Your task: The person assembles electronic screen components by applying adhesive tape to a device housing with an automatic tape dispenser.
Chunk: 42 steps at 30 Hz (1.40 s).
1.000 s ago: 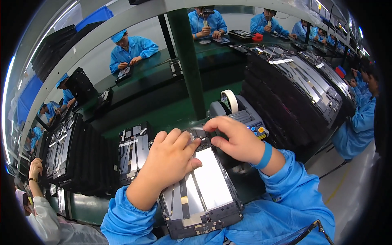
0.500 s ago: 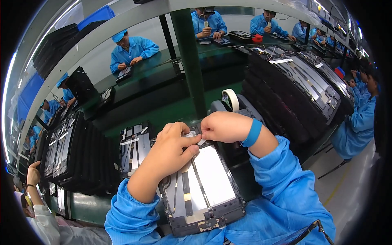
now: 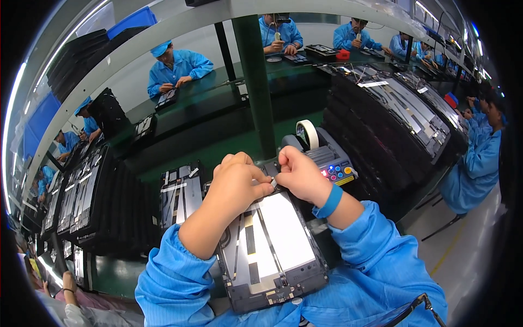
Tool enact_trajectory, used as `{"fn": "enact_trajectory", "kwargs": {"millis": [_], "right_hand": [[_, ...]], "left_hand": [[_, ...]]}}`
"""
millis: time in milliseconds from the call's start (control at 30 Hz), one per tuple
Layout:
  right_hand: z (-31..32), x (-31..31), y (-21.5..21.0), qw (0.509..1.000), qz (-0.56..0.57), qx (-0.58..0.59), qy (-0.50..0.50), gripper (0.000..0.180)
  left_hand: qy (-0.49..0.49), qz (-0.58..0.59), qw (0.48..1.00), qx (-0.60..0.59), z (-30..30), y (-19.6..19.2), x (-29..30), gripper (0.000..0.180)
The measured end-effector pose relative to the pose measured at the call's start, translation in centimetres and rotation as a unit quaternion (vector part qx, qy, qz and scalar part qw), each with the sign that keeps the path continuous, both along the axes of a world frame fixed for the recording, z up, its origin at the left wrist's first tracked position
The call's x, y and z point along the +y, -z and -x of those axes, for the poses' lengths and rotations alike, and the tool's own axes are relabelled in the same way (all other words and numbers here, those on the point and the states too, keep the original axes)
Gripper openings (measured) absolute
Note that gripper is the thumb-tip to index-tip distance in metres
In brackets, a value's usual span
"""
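Centrally, a flat rectangular black tablet back panel [image 3: 269, 248] with a pale glossy sheet rests before the grey tape dispenser [image 3: 321, 155]. Left hand [image 3: 237, 182] and right hand [image 3: 299, 174], both curled, pinch something small at its far edge, fingertips meeting.

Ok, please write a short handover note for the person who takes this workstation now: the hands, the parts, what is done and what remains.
Left hand: fingertips pinched at the top edge of the open tablet back panel, on something too small to identify.
Right hand: pinching at the same spot, touching the left fingertips.
Parts: the panel lies in front of the body; another opened panel lies to its left; tape dispenser behind the right hand; stacked trays at far left.
Done: cannot tell.
Left: the work at the top edge is not finished.
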State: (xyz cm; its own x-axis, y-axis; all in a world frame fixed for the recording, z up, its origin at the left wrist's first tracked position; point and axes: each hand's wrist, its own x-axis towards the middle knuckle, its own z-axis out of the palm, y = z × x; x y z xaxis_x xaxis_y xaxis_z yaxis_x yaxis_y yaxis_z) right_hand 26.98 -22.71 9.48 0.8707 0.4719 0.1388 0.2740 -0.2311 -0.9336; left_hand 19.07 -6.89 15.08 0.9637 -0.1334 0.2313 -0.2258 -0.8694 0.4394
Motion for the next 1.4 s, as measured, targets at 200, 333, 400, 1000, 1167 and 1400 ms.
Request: {"fn": "enact_trajectory", "kwargs": {"millis": [200, 333, 400, 1000, 1167, 1400], "right_hand": [[2.6, -1.6, 0.6, 0.996, -0.066, -0.039, 0.037, 0.023], [6.6, -3.7, -1.5, 0.972, 0.021, -0.228, -0.046, 0.038], [6.0, -4.3, -1.8, 0.963, 0.063, -0.257, -0.055, 0.039], [10.9, -1.7, -6.2, 0.951, -0.003, -0.096, -0.295, 0.091], [7.8, 2.6, -5.8, 0.942, 0.048, -0.037, -0.331, 0.065], [9.8, -3.4, -5.8, 0.916, -0.019, -0.087, -0.391, 0.051]], "left_hand": [[-0.065, -0.075, 0.973, -0.208, 3.0, 0.3, 0.2, 0.045], [0.007, -0.030, 0.993, -0.114, 10.2, 0.1, 0.0, 0.046], [0.032, -0.038, 0.996, -0.080, 12.6, -0.3, -0.6, 0.053], [-0.094, 0.663, 0.734, -0.116, 17.7, 2.6, 2.4, 0.090], [-0.030, 0.716, 0.688, -0.112, 16.3, 3.1, 12.7, 0.084], [-0.144, 0.716, 0.682, -0.044, 13.9, 10.1, 20.5, 0.077]]}}
